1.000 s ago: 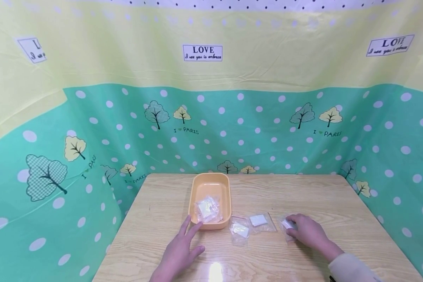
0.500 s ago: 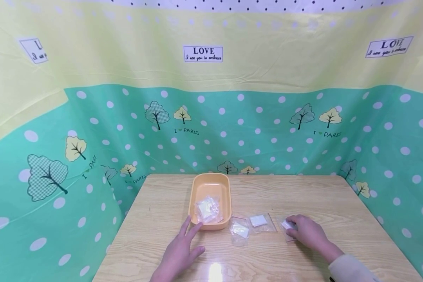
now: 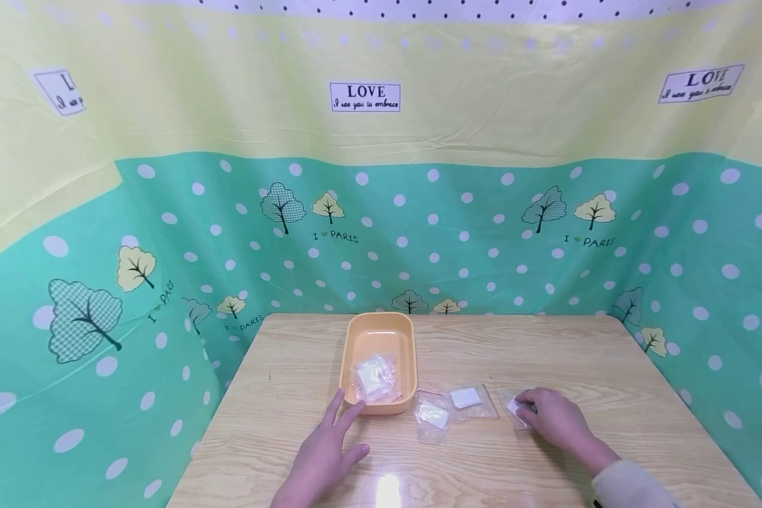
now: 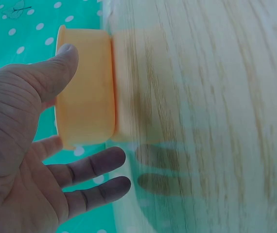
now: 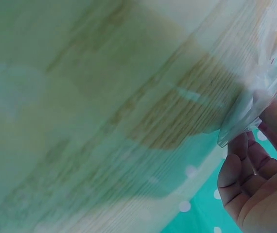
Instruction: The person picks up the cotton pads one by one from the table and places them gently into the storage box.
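Note:
My right hand [image 3: 561, 423] pinches a small clear plastic bag [image 3: 514, 409] with something white inside, at the right of the row. In the right wrist view the bag [image 5: 255, 104] stands tilted between thumb and fingers, close over the wood. My left hand [image 3: 324, 451] has its fingers spread at the near left corner of an orange tray [image 3: 381, 340]. The left wrist view shows the thumb in front of the tray's side wall [image 4: 90, 97]. Two similar bags, one nearer the tray [image 3: 432, 416] and one in the middle [image 3: 466, 399], lie flat between the hands.
More clear bags with white contents [image 3: 375, 377] are heaped in the tray's near end. A wooden table [image 3: 279, 367] carries everything. A green and yellow printed curtain [image 3: 400, 240] encloses it at the back and sides.
The bag under my right hand has tilted and shifted slightly as the fingers draw in on it. My left hand, the tray and the other bags stay where they were.

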Tool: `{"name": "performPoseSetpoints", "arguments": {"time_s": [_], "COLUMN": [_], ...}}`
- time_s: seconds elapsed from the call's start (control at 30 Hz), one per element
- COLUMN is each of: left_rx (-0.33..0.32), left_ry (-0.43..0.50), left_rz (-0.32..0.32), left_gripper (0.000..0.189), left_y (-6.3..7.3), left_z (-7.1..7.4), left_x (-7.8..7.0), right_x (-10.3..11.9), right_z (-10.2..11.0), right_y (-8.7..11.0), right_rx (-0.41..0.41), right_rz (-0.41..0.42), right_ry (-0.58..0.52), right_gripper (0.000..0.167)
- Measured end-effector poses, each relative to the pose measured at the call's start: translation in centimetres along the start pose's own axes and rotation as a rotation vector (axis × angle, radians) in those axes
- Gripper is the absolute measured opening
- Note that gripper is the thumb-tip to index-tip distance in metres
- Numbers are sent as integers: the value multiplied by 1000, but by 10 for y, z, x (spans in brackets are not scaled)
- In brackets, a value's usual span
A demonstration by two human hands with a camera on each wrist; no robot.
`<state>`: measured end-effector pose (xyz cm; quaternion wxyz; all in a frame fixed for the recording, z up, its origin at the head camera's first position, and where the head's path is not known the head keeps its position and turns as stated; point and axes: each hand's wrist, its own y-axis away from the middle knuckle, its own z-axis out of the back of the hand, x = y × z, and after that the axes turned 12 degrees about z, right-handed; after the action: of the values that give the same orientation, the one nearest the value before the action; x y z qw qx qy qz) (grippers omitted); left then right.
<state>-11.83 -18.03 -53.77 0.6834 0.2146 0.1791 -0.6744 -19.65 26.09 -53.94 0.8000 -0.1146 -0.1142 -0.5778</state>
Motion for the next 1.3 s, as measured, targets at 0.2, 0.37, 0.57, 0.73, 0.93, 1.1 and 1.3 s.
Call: {"name": "performPoseSetpoints", "arguments": {"time_s": [0.2, 0.37, 0.57, 0.73, 0.93, 1.1, 1.3], "left_rx": [5, 4, 2, 1, 1, 4, 4], "left_ry": [3, 6, 5, 1, -2, 2, -1], "left_rz": [5, -1, -11, -14, -14, -8, -2], "left_gripper": [80, 79, 79, 79, 79, 79, 80], "left_y": [0, 0, 1, 1, 1, 1, 0], "left_z": [-1, 0, 0, 0, 1, 2, 2], "left_x": [0, 0, 0, 0, -1, -2, -2], "right_x": [-1, -2, -3, -4, -4, -5, -7], "right_z": [-1, -2, -4, -3, 5, 8, 8], "right_y": [1, 2, 3, 3, 2, 0, -2], "right_rx": [-10, -18, -35, -53, -58, -44, -57], "right_rz": [7, 11, 11, 5, -19, -36, -41], "right_ry": [-8, -13, -6, -19, -74, -103, -96], "right_gripper": [21, 19, 15, 13, 16, 19, 19]}}
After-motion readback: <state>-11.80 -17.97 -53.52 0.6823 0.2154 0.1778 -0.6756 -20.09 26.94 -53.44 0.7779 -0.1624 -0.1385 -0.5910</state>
